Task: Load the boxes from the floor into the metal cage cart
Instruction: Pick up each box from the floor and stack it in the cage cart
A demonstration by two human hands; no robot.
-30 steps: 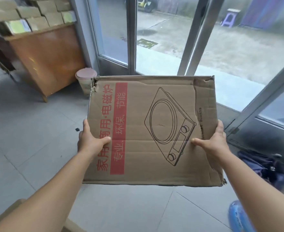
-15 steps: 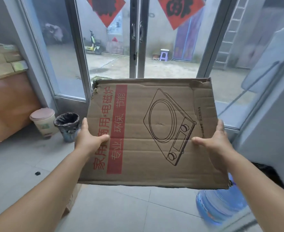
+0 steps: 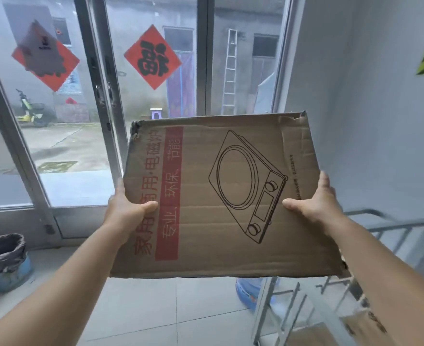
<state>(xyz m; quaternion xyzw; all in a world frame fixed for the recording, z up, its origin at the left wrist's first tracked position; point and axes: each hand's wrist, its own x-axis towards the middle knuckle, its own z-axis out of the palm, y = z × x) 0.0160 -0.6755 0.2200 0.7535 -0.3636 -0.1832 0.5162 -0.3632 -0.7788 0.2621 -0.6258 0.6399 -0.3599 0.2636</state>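
Both hands (image 3: 128, 211) hold cardboard box (image 3: 221, 196).

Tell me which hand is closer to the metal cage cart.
Right. The right hand grips the cardboard box just above the metal cage cart; the left hand holds the box's far edge.

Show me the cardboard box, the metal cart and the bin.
cardboard box (image 3: 216, 196), head view, on its printed top face
metal cage cart (image 3: 390, 227), head view, on a grey rail
bin (image 3: 5, 268), head view, on its side wall
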